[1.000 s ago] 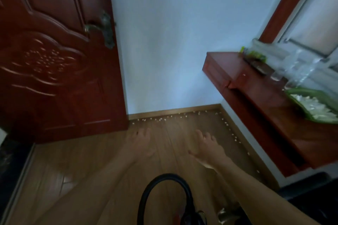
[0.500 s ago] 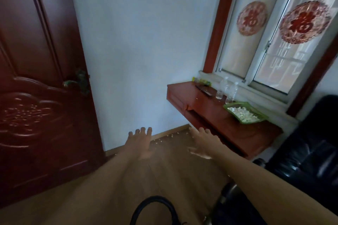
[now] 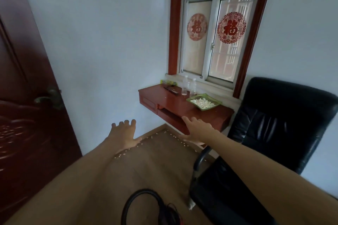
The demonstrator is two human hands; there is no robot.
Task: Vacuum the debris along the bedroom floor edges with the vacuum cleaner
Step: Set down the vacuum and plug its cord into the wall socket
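Observation:
Small white debris (image 3: 158, 134) lies scattered on the wooden floor along the skirting of the far wall and under the desk. Only a black looped hose (image 3: 131, 201) of the vacuum cleaner shows, at the bottom edge between my arms. My left hand (image 3: 124, 133) is stretched forward, palm down, fingers straight, holding nothing. My right hand (image 3: 198, 129) is also stretched out with spread fingers in front of the desk edge, empty. Neither hand touches the hose.
A dark red door (image 3: 27, 106) with a metal handle stands at the left. A red wall-mounted desk (image 3: 175, 102) under the window carries two bottles and a green tray (image 3: 204, 103) of white bits. A black office chair (image 3: 270, 133) fills the right side.
The view has tilted upward from the floor corner to the wall and window. Both hands stay stretched forward and empty; the chair has come into view at right.

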